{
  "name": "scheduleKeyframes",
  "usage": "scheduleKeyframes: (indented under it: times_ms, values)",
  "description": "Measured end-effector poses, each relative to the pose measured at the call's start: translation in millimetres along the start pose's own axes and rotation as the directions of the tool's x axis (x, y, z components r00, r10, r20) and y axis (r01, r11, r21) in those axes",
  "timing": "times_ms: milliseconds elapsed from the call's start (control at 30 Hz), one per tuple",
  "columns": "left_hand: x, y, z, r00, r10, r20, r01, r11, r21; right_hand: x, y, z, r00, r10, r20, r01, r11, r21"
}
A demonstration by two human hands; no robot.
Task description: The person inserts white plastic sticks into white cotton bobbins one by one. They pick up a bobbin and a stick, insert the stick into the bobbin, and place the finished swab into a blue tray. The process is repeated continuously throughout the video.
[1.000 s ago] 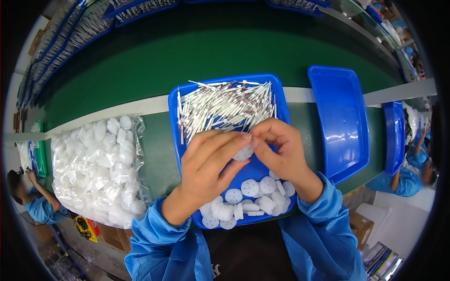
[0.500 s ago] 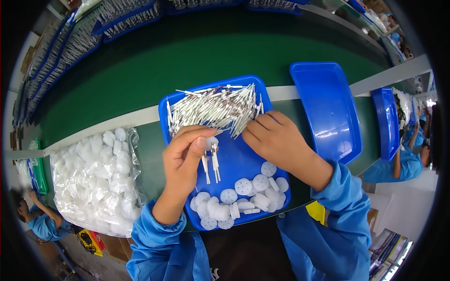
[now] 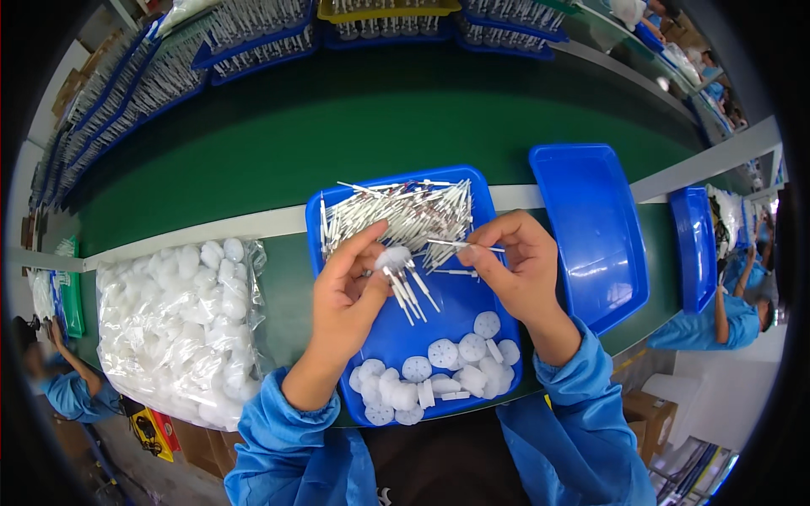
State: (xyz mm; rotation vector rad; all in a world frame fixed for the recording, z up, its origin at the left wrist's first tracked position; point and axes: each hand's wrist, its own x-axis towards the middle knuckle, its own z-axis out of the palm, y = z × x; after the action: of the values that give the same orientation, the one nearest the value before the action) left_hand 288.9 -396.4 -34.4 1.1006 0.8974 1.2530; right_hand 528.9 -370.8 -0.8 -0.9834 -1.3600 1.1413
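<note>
My left hand (image 3: 344,295) is closed on a round white plastic disc (image 3: 392,257), holding it above the middle of the blue tray. Several thin white sticks stick out of the disc and point down toward me. Between the thumb and fingers of my right hand (image 3: 525,268) lies one thin white stick (image 3: 447,243), roughly level. A heap of the same sticks (image 3: 392,211), with some dark reddish parts among them, fills the far end of the blue tray (image 3: 451,316). Loose white discs with small holes (image 3: 442,353) lie along its near end.
On the left sits a clear plastic bag of white discs (image 3: 173,329). An unfilled blue tray (image 3: 595,244) rests to the right, with another blue tray (image 3: 695,249) beyond it. Racked trays of upright sticks (image 3: 261,38) line the green bench's far side. Other people sit at both sides.
My right hand has lifted away from the stick heap, now with a single stick in its fingers. The disc in my left hand has turned, its sticks now slanting down to the right.
</note>
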Motion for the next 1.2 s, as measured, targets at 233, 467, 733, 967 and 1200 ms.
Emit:
scheduleKeyframes:
  times_ms: [233, 467, 733, 967, 1200]
  values:
    - [-0.8, 1.0, 0.0, 0.998, -0.015, -0.058, 0.015, 1.0, 0.006, -2.9, 14.3, 17.8, 0.967, -0.165, 0.193, 0.23, 0.891, -0.391]
    - [1.7, -1.5, 1.5, 0.99, 0.122, -0.072, -0.117, 0.991, 0.07, -9.0, 14.4, 17.8, 0.971, -0.146, 0.187, 0.219, 0.852, -0.476]
    - [1.9, 5.1, 3.4, 0.991, 0.091, -0.101, -0.067, 0.974, 0.217, -7.7, 13.3, 19.3, 0.964, -0.213, 0.159, 0.265, 0.813, -0.518]
    - [-0.5, 1.3, 2.7, 0.98, 0.139, -0.14, -0.095, 0.953, 0.286, -8.5, 18.6, 9.9, 0.87, -0.428, 0.244, 0.474, 0.593, -0.65]
    - [0.1, -9.0, -6.8, 0.977, 0.027, -0.213, 0.037, 0.956, 0.291, -11.2, 22.2, 3.5, 0.892, -0.374, 0.254, 0.449, 0.675, -0.586]
